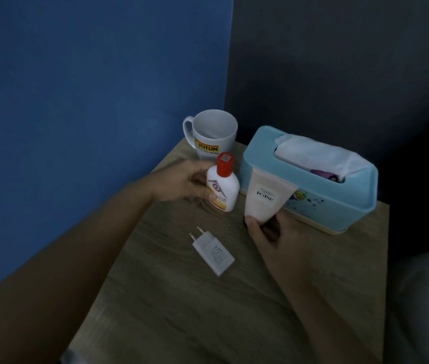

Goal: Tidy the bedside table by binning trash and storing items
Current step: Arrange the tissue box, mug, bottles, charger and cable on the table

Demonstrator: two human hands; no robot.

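The white mug [212, 135] carries "JOTUN" in black letters on a yellow band, the pale tube [266, 197] has a small white label reading "tease", and the bottle's [222, 186] print is illegible.

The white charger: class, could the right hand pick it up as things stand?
Probably not yet. Nothing lies between the right hand and the charger, but that hand grips the cream tube, so it would likely have to release that first.
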